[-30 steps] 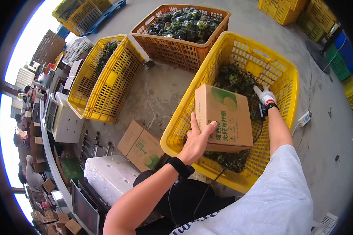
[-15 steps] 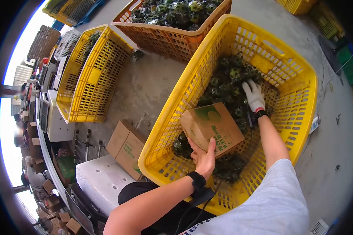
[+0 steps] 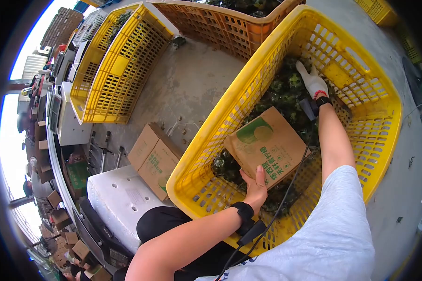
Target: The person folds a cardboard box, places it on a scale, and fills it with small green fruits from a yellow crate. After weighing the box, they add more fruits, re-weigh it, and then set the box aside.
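In the head view, my left hand (image 3: 256, 191) is bare and grips the lower edge of a brown cardboard box (image 3: 274, 140) with green print. The box is tilted over the inside of a large yellow plastic crate (image 3: 211, 136). Beneath and beyond it lie many dark green bundles (image 3: 286, 89) that look wrapped in clear plastic. My right hand (image 3: 315, 84), in a white glove, rests on the bundles near the crate's far end. Its visible fingers are stretched and apart, and I see nothing held in them. Both wrists wear black straps.
An orange crate (image 3: 229, 30) with similar bundles stands beyond the yellow one. Another yellow crate (image 3: 122, 65) is at the left. A second cardboard box (image 3: 154, 157) leans by a white foam box (image 3: 122, 196). A black cable (image 3: 286, 199) crosses in front of the held box.
The view has shifted. The cardboard box has turned to show more of its printed face, still in my left hand. My right hand has moved farther toward the crate's far end.
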A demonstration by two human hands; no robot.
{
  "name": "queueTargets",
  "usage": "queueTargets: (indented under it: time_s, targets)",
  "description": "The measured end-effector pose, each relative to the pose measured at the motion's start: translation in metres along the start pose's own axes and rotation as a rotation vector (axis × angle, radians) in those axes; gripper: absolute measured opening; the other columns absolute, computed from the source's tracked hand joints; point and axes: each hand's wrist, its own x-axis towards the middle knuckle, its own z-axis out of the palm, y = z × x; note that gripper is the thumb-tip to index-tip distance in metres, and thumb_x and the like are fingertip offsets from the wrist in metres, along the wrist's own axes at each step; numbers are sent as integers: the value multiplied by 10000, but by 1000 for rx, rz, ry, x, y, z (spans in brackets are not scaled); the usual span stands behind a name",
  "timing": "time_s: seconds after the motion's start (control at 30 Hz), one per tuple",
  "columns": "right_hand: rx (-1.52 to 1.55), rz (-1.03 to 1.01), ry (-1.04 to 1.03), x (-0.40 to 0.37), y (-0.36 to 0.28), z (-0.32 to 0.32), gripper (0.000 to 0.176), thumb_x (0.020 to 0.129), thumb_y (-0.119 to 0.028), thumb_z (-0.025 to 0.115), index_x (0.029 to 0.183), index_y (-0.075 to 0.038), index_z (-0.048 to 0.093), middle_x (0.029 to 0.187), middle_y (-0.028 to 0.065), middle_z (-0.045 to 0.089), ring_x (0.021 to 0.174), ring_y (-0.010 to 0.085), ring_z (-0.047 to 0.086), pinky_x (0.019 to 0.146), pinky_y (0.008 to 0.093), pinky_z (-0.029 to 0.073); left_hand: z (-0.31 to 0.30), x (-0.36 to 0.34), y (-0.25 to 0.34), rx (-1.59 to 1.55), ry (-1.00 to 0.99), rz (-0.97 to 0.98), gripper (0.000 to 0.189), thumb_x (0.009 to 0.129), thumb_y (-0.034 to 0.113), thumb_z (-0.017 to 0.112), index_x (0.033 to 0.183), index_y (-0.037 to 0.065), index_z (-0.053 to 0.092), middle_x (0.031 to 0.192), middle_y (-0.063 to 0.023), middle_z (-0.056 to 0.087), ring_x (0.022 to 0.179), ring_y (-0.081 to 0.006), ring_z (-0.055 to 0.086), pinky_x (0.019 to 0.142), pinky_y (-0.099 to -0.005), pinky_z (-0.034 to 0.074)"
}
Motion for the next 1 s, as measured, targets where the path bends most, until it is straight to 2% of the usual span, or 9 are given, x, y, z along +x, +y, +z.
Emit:
queueTargets:
  time_s: [0.3,0.43,0.5,0.57,0.6,0.7,0.73,0.83,1.0]
  targets:
    - [251,-188,-310,-13,55,25,1153,819,-702,684,1623,-32,200,1636,226,312,1497,334,334,1195,397,290,9,7,8,-75,-93,-49,1038,905,851,322,1536,359,-339,1655,-86,137,1444,-323,327,1111,-563,372]
    - [115,-196,-666,-61,15,5,1109,825,-661,709,1604,-11,261,1613,224,354,1478,306,354,1196,381,277,6,-21,48,-217,-153,-203,1051,888,869,329,1524,387,-354,1672,-103,60,1481,-387,255,1149,-617,306]
    - [42,-91,-631,-38,56,43,995,870,-637,674,1594,-53,323,1626,198,347,1495,299,319,1220,372,227,9,-14,45,-238,-128,-195,1075,869,883,349,1524,396,-351,1674,-111,48,1490,-411,232,1152,-646,287]
    - [194,-418,-1033,-30,104,68,566,1054,-381,501,1549,-116,434,1621,113,387,1483,260,349,1212,352,253,9,-9,45,-261,-116,-198,1098,850,897,368,1523,406,-347,1676,-118,36,1499,-434,208,1154,-676,268]
    - [103,-315,-834,-91,74,30,456,1065,-231,476,1506,-116,490,1604,78,421,1466,229,377,1196,342,288,5,-8,48,-244,-81,-197,1139,827,904,405,1524,405,-345,1677,-120,30,1503,-444,194,1150,-695,262]
    - [441,169,-706,-153,47,9,516,1009,-486,551,1303,-75,653,1218,94,690,1044,191,629,868,327,528,-3,-11,47,-183,-34,-197,1252,777,882,556,1536,407,-319,1679,-121,33,1511,-447,182,1134,-719,253]
    - [529,308,-718,-148,56,21,493,1021,-481,515,1255,-78,678,1186,80,700,1014,190,627,875,326,519,1,-15,45,-185,-18,-205,1302,736,886,596,1559,391,-283,1655,-173,51,1473,-454,242,1076,-682,345]
    - [859,129,-952,-134,65,21,536,1036,-512,453,1266,-79,671,1196,87,704,1024,205,634,928,349,506,8,-42,51,-257,-13,-198,1352,697,856,675,1590,374,-218,1627,-226,71,1435,-457,311,1016,-646,448]
    - [806,32,-848,-206,-16,-96,625,1003,-615,481,1361,-123,627,1290,87,678,1103,228,645,974,394,519,6,-141,95,-340,-112,28,1260,751,766,718,1619,329,-85,1571,-228,202,1409,-421,378,950,-584,555]
